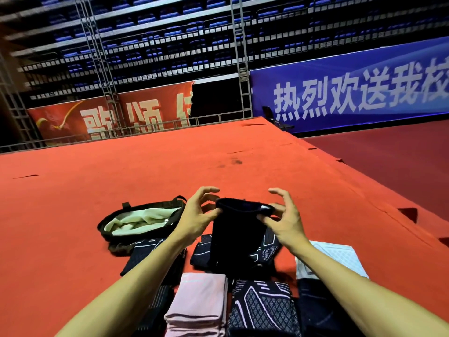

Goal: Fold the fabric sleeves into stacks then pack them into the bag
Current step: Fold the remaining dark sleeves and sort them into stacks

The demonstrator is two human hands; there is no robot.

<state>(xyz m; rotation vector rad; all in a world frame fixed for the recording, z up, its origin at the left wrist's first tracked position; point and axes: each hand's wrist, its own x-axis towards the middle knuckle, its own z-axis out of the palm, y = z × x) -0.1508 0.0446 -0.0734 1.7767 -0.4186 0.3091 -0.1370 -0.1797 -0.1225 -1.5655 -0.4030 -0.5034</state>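
A black fabric sleeve (237, 235) hangs above the red carpet, held up by its top edge. My left hand (198, 214) pinches its left corner and my right hand (283, 218) pinches its right corner. Left of it lies an open dark bag (142, 221) with a pale green lining. Below my arms sit a folded pink stack (199, 304) and a folded black patterned stack (261, 307). More black patterned sleeves (268, 245) lie loose behind the held one, and another (148, 254) lies next to the bag.
A white patterned sleeve (336, 257) lies at the right. The red carpet (145, 166) stretches far ahead; its platform edge drops off along the right. Banners and empty blue seating stand beyond.
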